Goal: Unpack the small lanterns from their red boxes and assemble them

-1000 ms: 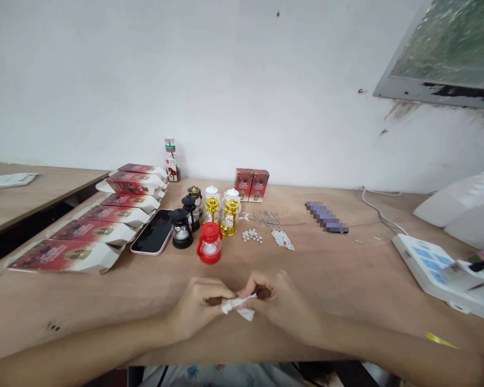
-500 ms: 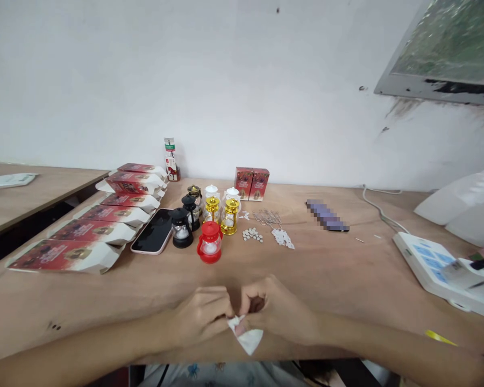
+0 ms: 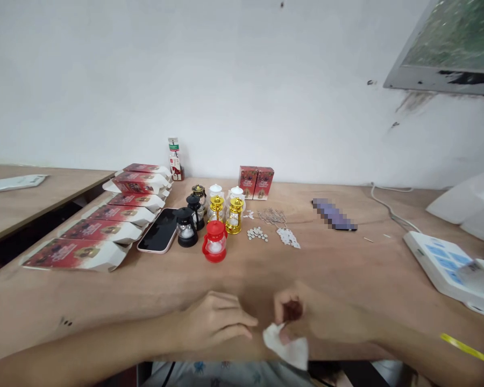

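Both my hands rest at the near edge of the wooden table. My right hand is closed in a pinch on a small white piece of paper that hangs over the table's edge. My left hand lies just left of it, fingers curled loosely together, with nothing visible in them. A red toy lantern stands a little beyond my hands, with black, gold and white lanterns behind it.
Flattened red boxes lie in a row at the left, next to a phone. Two upright red boxes, a small bottle, white beads, metal hooks, a white device at right.
My hands have parted. The right hand has moved right and toward me with the white paper; the left hand has let go of it. The view has shifted slightly.
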{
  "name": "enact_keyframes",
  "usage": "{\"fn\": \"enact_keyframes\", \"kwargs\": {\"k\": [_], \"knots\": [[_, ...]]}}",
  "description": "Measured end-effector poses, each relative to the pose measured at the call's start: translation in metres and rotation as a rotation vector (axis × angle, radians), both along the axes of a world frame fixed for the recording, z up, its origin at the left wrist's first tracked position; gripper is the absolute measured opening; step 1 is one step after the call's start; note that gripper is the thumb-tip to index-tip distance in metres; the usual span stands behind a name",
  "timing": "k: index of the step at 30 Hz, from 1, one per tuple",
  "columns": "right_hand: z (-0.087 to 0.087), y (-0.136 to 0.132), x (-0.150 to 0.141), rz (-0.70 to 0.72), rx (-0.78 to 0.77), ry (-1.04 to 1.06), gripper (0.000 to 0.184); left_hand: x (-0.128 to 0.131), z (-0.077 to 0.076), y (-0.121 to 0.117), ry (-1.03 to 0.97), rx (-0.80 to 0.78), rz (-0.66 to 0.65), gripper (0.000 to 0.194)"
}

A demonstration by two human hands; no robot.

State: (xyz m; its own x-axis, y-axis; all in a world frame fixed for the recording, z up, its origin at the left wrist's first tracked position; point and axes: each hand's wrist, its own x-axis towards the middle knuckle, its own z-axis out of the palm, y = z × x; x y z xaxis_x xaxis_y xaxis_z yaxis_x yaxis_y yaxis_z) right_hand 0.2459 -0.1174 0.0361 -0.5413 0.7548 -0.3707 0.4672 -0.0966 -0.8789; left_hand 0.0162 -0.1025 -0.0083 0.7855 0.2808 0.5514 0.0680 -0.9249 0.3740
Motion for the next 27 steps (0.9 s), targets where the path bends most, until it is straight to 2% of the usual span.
{"fn": "enact_keyframes", "kwargs": {"k": [3,4,6,10,12,13,15,17,19,21,24,25,27], "knots": [[0.015,0.009,0.041,-0.123,0.031,-0.075,0.017,-0.002,-0.001,0.002,-0.076,-0.044,0.022,0.019],[0.019,0.013,0.06,-0.167,0.104,-0.111,0.016,-0.003,-0.002,0.003,-0.088,-0.034,0.028,0.022],[0.023,0.022,0.101,-0.166,0.269,-0.21,0.013,-0.003,-0.005,0.003,-0.091,0.02,0.047,0.028],[0.014,0.044,0.183,-0.183,0.371,-0.4,0.014,-0.003,-0.01,0.007,-0.064,0.195,0.047,0.038],[0.011,0.055,0.203,-0.346,0.477,-0.564,0.01,-0.003,-0.011,0.01,-0.083,0.277,0.048,0.039],[0.011,0.06,0.204,-0.408,0.546,-0.668,0.009,-0.003,-0.011,0.011,-0.088,0.311,0.062,0.038],[0.018,0.066,0.187,-0.451,0.723,-0.863,0.003,-0.005,-0.01,0.014,-0.072,0.351,0.153,0.037],[0.029,0.069,0.149,-0.44,0.905,-0.964,0.019,-0.008,-0.009,0.017,-0.031,0.357,0.282,0.035],[0.04,0.069,0.102,-0.402,1.005,-0.939,0.018,-0.011,-0.006,0.021,-0.001,0.366,0.345,0.032],[0.047,0.07,0.055,-0.314,1.084,-0.888,0.024,-0.015,-0.001,0.027,-0.008,0.398,0.323,0.032],[0.044,0.073,-0.002,-0.13,1.225,-0.771,0.038,-0.023,0.007,0.038,-0.04,0.457,0.294,0.035],[0.04,0.074,-0.016,-0.119,1.255,-0.737,0.041,-0.025,0.01,0.042,-0.048,0.477,0.296,0.037],[0.027,0.077,-0.038,-0.04,1.243,-0.635,0.048,-0.031,0.014,0.05,-0.059,0.519,0.31,0.04]]}}
